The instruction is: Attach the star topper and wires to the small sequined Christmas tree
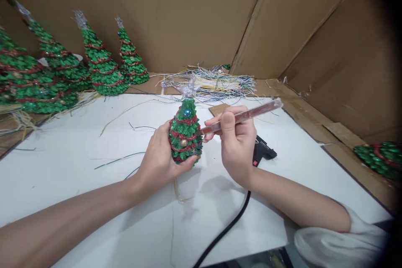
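My left hand [160, 150] is wrapped round the lower part of a small green Christmas tree ornament [185, 132] and keeps it upright over the white table. Red garlands, a gold ball and a blue ball decorate it, and a clear star [189, 90] tops it. Between the thumb and fingers of my right hand [237, 146] is a slim reddish-brown stick-like tool in clear wrapping [251, 113]. Its tip meets the tree's right side; what the tip is made of cannot be made out. Thin pale wires [178, 192] hang below the tree.
Several finished-looking trees [102, 63] stand at the left and back. A bundle of thin wires [216, 83] lies along the back edge. Behind my right hand is a black glue gun [265, 150]; a black cable [224, 232] runs toward me. Cardboard walls [188, 16] enclose the table.
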Demonstrator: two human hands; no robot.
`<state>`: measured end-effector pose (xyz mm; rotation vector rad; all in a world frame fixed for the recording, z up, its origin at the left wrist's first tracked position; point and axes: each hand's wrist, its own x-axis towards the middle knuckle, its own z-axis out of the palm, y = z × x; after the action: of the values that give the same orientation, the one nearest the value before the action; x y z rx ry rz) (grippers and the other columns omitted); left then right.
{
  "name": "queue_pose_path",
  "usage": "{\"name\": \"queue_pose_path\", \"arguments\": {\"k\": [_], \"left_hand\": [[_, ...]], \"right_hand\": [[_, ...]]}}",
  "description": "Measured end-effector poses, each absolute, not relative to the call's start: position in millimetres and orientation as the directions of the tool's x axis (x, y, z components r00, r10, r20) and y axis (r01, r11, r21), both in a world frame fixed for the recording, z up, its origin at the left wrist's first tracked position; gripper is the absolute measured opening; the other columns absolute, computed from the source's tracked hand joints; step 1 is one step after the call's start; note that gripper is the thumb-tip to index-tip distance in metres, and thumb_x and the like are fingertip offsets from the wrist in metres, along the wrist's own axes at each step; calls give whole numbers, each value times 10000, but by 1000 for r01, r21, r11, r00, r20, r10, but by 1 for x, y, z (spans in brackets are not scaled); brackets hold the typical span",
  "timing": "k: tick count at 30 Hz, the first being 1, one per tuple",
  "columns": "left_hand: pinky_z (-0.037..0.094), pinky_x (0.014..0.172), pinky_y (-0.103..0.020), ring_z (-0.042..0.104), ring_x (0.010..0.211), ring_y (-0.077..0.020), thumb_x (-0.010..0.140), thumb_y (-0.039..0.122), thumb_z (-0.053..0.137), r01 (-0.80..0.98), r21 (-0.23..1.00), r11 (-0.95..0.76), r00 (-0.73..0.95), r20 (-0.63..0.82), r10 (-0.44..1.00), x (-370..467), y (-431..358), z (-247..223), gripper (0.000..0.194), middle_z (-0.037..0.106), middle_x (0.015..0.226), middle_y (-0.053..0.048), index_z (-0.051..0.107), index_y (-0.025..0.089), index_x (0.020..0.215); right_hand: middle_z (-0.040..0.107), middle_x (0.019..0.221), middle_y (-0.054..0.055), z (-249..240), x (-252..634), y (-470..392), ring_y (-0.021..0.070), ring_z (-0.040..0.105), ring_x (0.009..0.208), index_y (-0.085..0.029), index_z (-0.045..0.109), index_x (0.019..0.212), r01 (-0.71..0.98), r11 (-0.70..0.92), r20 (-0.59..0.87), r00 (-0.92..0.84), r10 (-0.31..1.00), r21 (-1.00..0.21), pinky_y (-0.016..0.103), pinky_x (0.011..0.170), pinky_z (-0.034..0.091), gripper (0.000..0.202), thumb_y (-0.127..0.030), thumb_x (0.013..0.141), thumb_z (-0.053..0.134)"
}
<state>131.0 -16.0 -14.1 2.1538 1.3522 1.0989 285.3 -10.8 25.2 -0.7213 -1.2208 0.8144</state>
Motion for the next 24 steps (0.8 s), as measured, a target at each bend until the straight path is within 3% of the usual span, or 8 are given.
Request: {"name": "queue_pose_path", "arguments": {"k": [5, 13, 16, 19, 24], "left_hand": [[405, 942, -509, 448, 1169, -318, 675, 372, 666, 604, 642, -473, 229, 429, 874, 131, -16, -15, 723, 441, 1255, -152, 281, 191, 1259], [398, 940, -528, 467, 1149, -319, 668, 365, 674, 600, 641, -479, 237, 429, 872, 131, -15, -13, 741, 447, 1253, -144, 270, 227, 1273], [399, 942, -511, 472, 1142, -312, 669, 376, 675, 607, 638, -473, 240, 421, 875, 130, -16, -13, 772, 449, 1256, -148, 254, 206, 1293], [409, 923, -494, 472, 1136, -312, 672, 395, 671, 624, 625, -468, 231, 424, 876, 130, -16, -13, 757, 453, 1239, -149, 273, 188, 1282], [403, 923, -490, 458, 1155, -316, 673, 399, 672, 620, 626, -473, 238, 425, 873, 130, -16, -13, 750, 451, 1235, -146, 275, 186, 1272]], "right_hand": [[652, 710, -44, 20, 285, -5, 71, 564, 468, -221, 393, 817, -287, 400, 380, 125, 917, -870, 219, 459, 491, 199, -386, 866, 494], [636, 701, -45, 19, 286, -2, 80, 589, 519, -215, 400, 815, -331, 321, 306, 97, 947, -888, 213, 463, 491, 222, -405, 855, 508], [643, 715, -37, 21, 288, -5, 84, 580, 492, -217, 418, 810, -240, 470, 455, 116, 883, -849, 241, 475, 499, 178, -371, 879, 476], [639, 723, -30, 21, 290, -10, 96, 593, 515, -228, 456, 815, -87, 677, 667, 116, 736, -731, 268, 509, 509, 123, -322, 894, 454], [635, 701, -36, 18, 294, -10, 110, 591, 509, -258, 448, 829, 69, 786, 787, 120, 605, -614, 288, 486, 512, 122, -356, 900, 428]]}}
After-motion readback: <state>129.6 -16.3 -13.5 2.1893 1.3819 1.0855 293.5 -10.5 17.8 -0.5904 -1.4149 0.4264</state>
